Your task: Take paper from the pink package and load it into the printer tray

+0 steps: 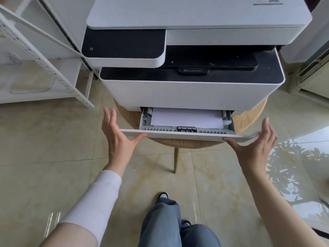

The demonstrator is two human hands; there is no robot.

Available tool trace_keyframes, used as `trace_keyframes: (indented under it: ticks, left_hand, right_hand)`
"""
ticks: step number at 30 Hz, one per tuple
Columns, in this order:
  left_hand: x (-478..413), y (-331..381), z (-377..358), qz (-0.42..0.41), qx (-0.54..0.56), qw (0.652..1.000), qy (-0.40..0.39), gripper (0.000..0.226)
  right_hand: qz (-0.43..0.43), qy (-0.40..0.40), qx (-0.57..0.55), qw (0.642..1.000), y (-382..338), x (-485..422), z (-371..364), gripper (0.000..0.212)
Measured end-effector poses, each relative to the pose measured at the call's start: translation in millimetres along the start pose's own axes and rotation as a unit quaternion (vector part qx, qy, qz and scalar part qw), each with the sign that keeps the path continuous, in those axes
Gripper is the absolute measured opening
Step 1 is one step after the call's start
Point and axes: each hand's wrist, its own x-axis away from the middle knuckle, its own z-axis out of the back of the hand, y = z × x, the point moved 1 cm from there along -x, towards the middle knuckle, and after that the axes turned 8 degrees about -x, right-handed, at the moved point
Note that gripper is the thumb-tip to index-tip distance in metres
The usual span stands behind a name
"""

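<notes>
A white and black printer (192, 90) stands on a round wooden table (252, 118). Its paper tray (178, 134) sticks partly out at the bottom, with a stack of white paper (187, 117) lying flat inside. My left hand (118, 138) is at the tray's left front corner, fingers spread, thumb touching the front panel. My right hand (254, 147) is at the right front corner, fingers apart, thumb under the panel's edge. Neither hand holds anything. The pink package is not in view.
A white metal shelf frame (44, 59) stands to the left of the printer. A white appliance (313, 77) is at the right edge. Glossy beige floor tiles lie below, with my legs and shoes (162, 196) near the table leg (175, 161).
</notes>
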Motion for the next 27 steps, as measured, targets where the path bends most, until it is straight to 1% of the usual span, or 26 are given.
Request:
trace_keyframes:
  ticks: [2,4,6,9,11,14,16,18,20,22,27]
  left_hand:
    - [-6,-1,-9,0.042,0.076,0.996,-0.002,0.115]
    - [-17,-6,-17,0.083,0.130,0.988,-0.031,0.122]
    - [-30,-12,-23,0.098,0.145,0.983,-0.053,0.123]
    - [-49,-15,-27,0.100,0.147,0.983,-0.053,0.122]
    - [-57,-17,-28,0.097,0.154,0.981,-0.060,0.118]
    - [-62,-23,-27,0.098,0.182,0.975,-0.079,0.105]
    - [-65,-25,-29,0.106,0.196,0.972,-0.080,0.098]
    - [-68,-24,-32,0.120,0.199,0.971,-0.060,0.095]
    - [-72,-22,-37,0.140,0.216,0.966,-0.028,0.092]
    - [-74,-21,-42,0.152,0.236,0.960,-0.004,0.087]
    - [-72,-18,-43,0.148,0.253,0.956,0.007,0.080]
  right_hand:
    - [-0.033,0.001,-0.050,0.998,5,-8,-7,0.120]
    - [-0.059,-0.017,-0.093,0.994,6,-18,-12,0.127]
    - [-0.064,-0.035,-0.123,0.990,6,-31,-17,0.132]
    - [-0.062,-0.060,-0.159,0.983,8,-50,-23,0.134]
    - [-0.068,-0.083,-0.173,0.979,9,-59,-25,0.126]
    - [-0.075,-0.093,-0.186,0.975,11,-63,-23,0.099]
    - [-0.076,-0.084,-0.189,0.976,12,-63,-24,0.089]
    - [-0.087,-0.055,-0.186,0.977,9,-66,-27,0.082]
    - [-0.109,-0.012,-0.192,0.975,6,-72,-33,0.076]
    - [-0.133,0.018,-0.192,0.972,7,-76,-39,0.077]
    - [-0.155,0.027,-0.204,0.966,12,-74,-44,0.078]
